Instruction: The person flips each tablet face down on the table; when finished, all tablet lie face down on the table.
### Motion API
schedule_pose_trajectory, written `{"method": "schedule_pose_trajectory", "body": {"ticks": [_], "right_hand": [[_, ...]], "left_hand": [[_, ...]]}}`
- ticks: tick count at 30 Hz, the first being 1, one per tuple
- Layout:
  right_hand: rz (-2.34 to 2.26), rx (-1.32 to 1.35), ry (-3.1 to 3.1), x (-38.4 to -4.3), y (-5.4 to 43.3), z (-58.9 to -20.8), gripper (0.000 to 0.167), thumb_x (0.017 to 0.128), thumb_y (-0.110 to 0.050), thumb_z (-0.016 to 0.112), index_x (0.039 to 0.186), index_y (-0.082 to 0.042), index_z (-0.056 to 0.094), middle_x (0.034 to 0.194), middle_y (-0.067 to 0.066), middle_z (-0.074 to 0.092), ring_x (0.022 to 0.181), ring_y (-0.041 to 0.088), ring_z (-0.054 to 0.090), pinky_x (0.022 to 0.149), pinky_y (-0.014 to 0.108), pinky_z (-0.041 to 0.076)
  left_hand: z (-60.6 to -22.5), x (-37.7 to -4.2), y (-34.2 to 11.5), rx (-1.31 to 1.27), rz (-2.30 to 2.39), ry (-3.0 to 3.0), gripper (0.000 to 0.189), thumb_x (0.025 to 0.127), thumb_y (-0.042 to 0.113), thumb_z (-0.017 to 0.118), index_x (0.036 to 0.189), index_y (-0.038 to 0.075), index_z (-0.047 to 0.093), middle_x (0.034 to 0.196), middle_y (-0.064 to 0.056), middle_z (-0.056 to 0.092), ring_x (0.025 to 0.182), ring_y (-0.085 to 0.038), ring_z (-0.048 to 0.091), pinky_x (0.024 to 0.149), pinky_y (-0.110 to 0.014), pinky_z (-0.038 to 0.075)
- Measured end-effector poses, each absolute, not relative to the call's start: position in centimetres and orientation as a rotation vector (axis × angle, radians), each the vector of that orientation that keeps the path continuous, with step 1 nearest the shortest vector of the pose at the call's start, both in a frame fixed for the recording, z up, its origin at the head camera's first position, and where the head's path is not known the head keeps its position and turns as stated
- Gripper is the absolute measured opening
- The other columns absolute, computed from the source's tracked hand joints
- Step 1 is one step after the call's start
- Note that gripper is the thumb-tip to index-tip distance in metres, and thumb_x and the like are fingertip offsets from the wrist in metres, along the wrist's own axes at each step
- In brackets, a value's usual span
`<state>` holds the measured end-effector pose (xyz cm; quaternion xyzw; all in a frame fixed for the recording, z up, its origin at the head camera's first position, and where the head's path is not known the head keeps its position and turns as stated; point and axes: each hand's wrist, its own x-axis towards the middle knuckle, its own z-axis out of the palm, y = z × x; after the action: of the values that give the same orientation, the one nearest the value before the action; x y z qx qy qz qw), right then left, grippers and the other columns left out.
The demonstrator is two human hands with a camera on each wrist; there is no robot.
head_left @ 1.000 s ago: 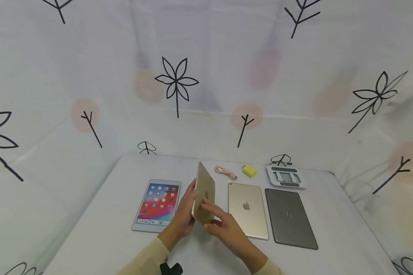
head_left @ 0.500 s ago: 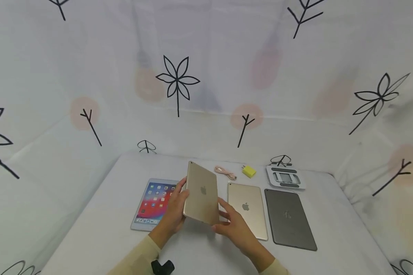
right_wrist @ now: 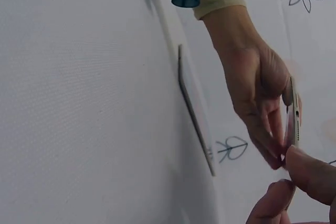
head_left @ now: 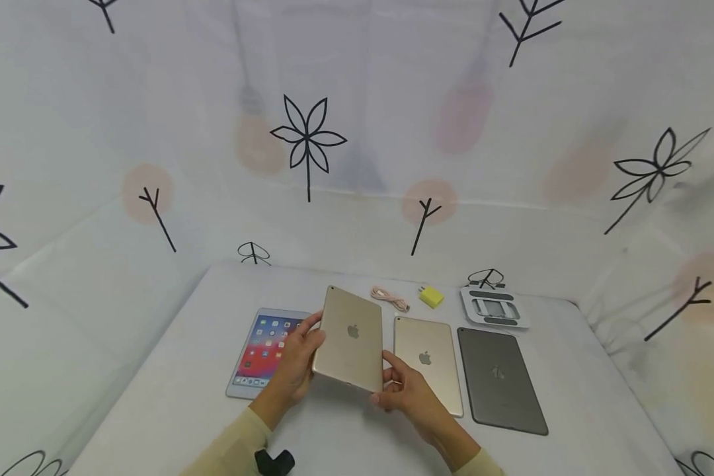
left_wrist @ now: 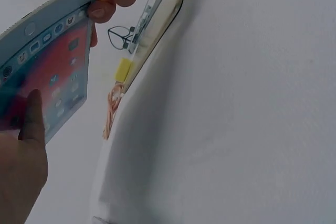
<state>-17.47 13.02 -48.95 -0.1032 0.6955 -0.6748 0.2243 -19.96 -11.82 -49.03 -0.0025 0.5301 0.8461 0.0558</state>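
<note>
A gold-backed tablet [head_left: 352,340] is raised and tilted above the table, its Apple logo towards the head view. My left hand [head_left: 291,367] grips its left edge, thumb on the back and fingers on the screen side. At the lower right corner, my right hand [head_left: 407,393] pinches it between thumb and fingers. The lit screen [left_wrist: 58,72], with app icons on red and blue, shows in the left wrist view. In the right wrist view the tablet's thin edge [right_wrist: 295,114] runs between both hands.
On the white table [head_left: 172,410] lie a silver tablet with its screen lit [head_left: 262,350], a second gold tablet [head_left: 431,377] and a dark grey tablet [head_left: 502,390], both face down. Behind them are a pink cable [head_left: 389,299], a yellow charger plug [head_left: 431,296] and a white stand [head_left: 494,307].
The held tablet has turned from nearly edge-on to show its back. My right hand has gone from the back to the lower right corner, and my left hand has shifted left.
</note>
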Motion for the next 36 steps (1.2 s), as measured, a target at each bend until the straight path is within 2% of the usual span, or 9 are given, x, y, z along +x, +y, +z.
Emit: {"method": "schedule_pose_trajectory", "body": {"ticks": [4, 8, 13, 16, 21, 23, 29, 32, 36], "right_hand": [[-1.864, -0.282, 1.963, -17.5, 13.2, -49.0, 0.098, 0.079, 0.003, 0.079, 0.158, 0.007, 0.021, 0.106, 0.013, 0.055, 0.081, 0.017, 0.057, 0.064, 0.024, 0.052], [-1.822, -0.302, 2.022, -17.5, 13.3, -49.4, 0.099, 0.079, 0.002, 0.081, 0.158, 0.007, 0.022, 0.101, 0.010, 0.054, 0.075, 0.013, 0.053, 0.060, 0.022, 0.051], [-1.782, -0.313, 2.079, -17.7, 13.3, -49.9, 0.100, 0.079, 0.000, 0.083, 0.159, 0.005, 0.023, 0.100, 0.009, 0.052, 0.073, 0.011, 0.051, 0.058, 0.021, 0.050], [-1.762, -0.318, 2.116, -17.8, 13.3, -50.1, 0.099, 0.079, -0.001, 0.083, 0.158, 0.005, 0.023, 0.099, 0.009, 0.051, 0.071, 0.011, 0.049, 0.055, 0.021, 0.047], [-1.724, -0.346, 2.151, -18.2, 13.1, -50.2, 0.099, 0.079, -0.001, 0.082, 0.159, 0.004, 0.024, 0.098, 0.009, 0.050, 0.068, 0.010, 0.046, 0.050, 0.021, 0.042], [-1.704, -0.351, 2.161, -18.4, 13.1, -50.3, 0.098, 0.079, -0.002, 0.081, 0.159, 0.004, 0.024, 0.096, 0.009, 0.050, 0.068, 0.010, 0.046, 0.049, 0.021, 0.041], [-1.660, -0.352, 2.190, -18.8, 13.1, -50.8, 0.097, 0.078, -0.001, 0.081, 0.156, 0.009, 0.024, 0.091, 0.007, 0.050, 0.064, 0.010, 0.043, 0.046, 0.020, 0.038], [-1.654, -0.350, 2.188, -19.0, 13.1, -51.1, 0.096, 0.078, -0.001, 0.081, 0.155, 0.012, 0.024, 0.089, 0.006, 0.049, 0.062, 0.009, 0.042, 0.045, 0.020, 0.038], [-1.633, -0.360, 2.198, -19.2, 13.1, -51.3, 0.094, 0.080, 0.000, 0.080, 0.154, 0.014, 0.023, 0.083, 0.004, 0.050, 0.057, 0.009, 0.041, 0.044, 0.020, 0.038]], "left_hand": [[-49.2, -20.3, -12.3, -0.055, 2.477, 1.749, 0.054, 0.101, 0.008, 0.058, 0.153, 0.005, 0.044, 0.134, -0.016, 0.051, 0.117, -0.023, 0.056, 0.094, -0.026, 0.056], [-49.5, -20.5, -12.8, -0.091, 2.344, 1.932, 0.057, 0.095, 0.001, 0.062, 0.150, 0.000, 0.046, 0.129, -0.017, 0.051, 0.115, -0.026, 0.053, 0.091, -0.021, 0.055], [-50.0, -20.4, -13.3, -0.068, 2.064, 2.247, 0.059, 0.093, 0.004, 0.066, 0.150, 0.003, 0.049, 0.128, -0.013, 0.056, 0.112, -0.026, 0.054, 0.090, -0.026, 0.054], [-50.3, -20.3, -13.5, -0.022, 1.806, 2.481, 0.057, 0.094, 0.010, 0.068, 0.148, 0.007, 0.053, 0.119, -0.008, 0.062, 0.104, -0.023, 0.056, 0.087, -0.030, 0.056], [-51.0, -20.2, -13.6, 0.079, 1.533, 2.697, 0.055, 0.094, 0.010, 0.069, 0.147, 0.003, 0.054, 0.127, -0.015, 0.067, 0.096, -0.021, 0.058, 0.082, -0.030, 0.057], [-51.2, -20.3, -13.6, 0.096, 1.504, 2.718, 0.055, 0.094, 0.009, 0.070, 0.146, 0.001, 0.053, 0.136, -0.017, 0.064, 0.097, -0.021, 0.058, 0.085, -0.031, 0.057], [-51.7, -20.9, -13.4, 0.111, 1.450, 2.735, 0.055, 0.095, 0.010, 0.070, 0.146, 0.001, 0.053, 0.136, -0.016, 0.063, 0.102, -0.021, 0.057, 0.093, -0.037, 0.056], [-51.8, -21.1, -13.3, 0.114, 1.436, 2.737, 0.055, 0.094, 0.009, 0.070, 0.146, -0.001, 0.053, 0.131, -0.015, 0.065, 0.102, -0.021, 0.057, 0.088, -0.033, 0.056], [-51.5, -21.1, -13.1, 0.107, 1.443, 2.730, 0.055, 0.094, 0.010, 0.071, 0.145, -0.003, 0.053, 0.112, -0.010, 0.066, 0.096, -0.020, 0.056, 0.075, -0.025, 0.051]]}}
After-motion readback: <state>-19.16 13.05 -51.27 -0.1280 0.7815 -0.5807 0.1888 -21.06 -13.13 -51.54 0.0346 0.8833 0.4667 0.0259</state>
